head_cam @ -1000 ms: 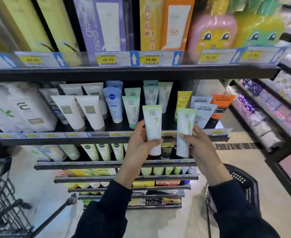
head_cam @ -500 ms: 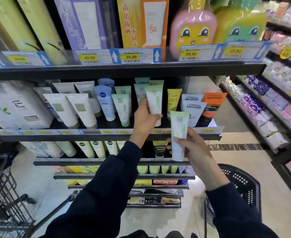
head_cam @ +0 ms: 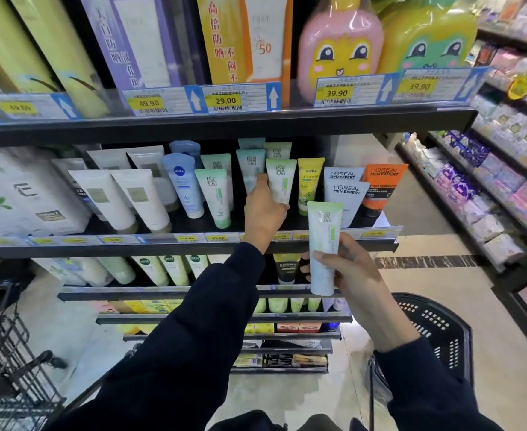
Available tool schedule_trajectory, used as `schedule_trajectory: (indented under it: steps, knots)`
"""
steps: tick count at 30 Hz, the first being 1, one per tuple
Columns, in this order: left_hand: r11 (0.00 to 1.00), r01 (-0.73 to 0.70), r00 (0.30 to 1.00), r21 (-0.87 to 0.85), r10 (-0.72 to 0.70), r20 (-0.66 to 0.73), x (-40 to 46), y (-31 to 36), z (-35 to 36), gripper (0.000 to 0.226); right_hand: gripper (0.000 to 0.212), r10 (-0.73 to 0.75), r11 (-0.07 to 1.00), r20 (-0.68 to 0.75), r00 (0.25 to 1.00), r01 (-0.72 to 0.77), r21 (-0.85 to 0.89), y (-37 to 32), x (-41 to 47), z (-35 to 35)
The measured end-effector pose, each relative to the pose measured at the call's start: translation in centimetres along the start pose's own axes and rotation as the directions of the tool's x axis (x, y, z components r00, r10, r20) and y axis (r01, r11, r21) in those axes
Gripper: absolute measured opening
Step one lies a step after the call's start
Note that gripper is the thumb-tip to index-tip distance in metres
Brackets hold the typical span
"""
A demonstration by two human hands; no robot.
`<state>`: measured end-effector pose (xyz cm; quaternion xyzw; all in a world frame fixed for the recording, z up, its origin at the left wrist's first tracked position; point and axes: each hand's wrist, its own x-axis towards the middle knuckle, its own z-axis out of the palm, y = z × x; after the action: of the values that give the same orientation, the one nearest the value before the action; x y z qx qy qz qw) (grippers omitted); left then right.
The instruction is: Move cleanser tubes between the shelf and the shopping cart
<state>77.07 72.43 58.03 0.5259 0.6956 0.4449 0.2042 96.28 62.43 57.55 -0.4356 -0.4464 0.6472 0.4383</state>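
Person stands facing the shelf [head_cam: 193,244], both arms in dark sleeves reaching forward.

Left hand [head_cam: 263,213] is up on the shelf, its grip closed around the lower part of a white-and-green cleanser tube [head_cam: 281,181]. That tube stands cap down, upright, in the row just left of a yellow tube [head_cam: 309,185] and in front of two more pale green tubes.

Right hand [head_cam: 349,275] is below and in front of the shelf's front edge, its grip wrapped round a second cleanser tube [head_cam: 324,247] of the same kind (green fading to white, cap end down). This one is held upright in the air, its top overlapping the grey L'Oreal tubes [head_cam: 346,194] behind it; it is not touching the shelf.

Further left on the shelf: a blue Nivea tube [head_cam: 183,185], then two white tubes [head_cam: 131,200] leaning back. An orange L'Oreal tube [head_cam: 382,185] sits at the shelf's right end.

Below the right forearm, a black shopping basket [head_cam: 436,331] with perforated walls. A wire cart [head_cam: 10,368] shows low, to the left of the shelving.
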Motion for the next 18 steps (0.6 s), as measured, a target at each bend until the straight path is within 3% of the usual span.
schedule_trajectory:
  steps: [7,18]
  knots:
    - [0.999,0.020,1.000,0.031,-0.020,-0.007,0.49,0.03,0.27,0.066,0.039,0.011,1.000,0.007,1.000,-0.011,0.003,0.12,0.09,0.05]
    - [0.995,0.027,0.999,0.094,-0.025,-0.026,0.85,0.44,0.67,0.049,0.036,0.022,1.000,-0.004,1.000,-0.022,0.013,0.27,0.19,0.29]
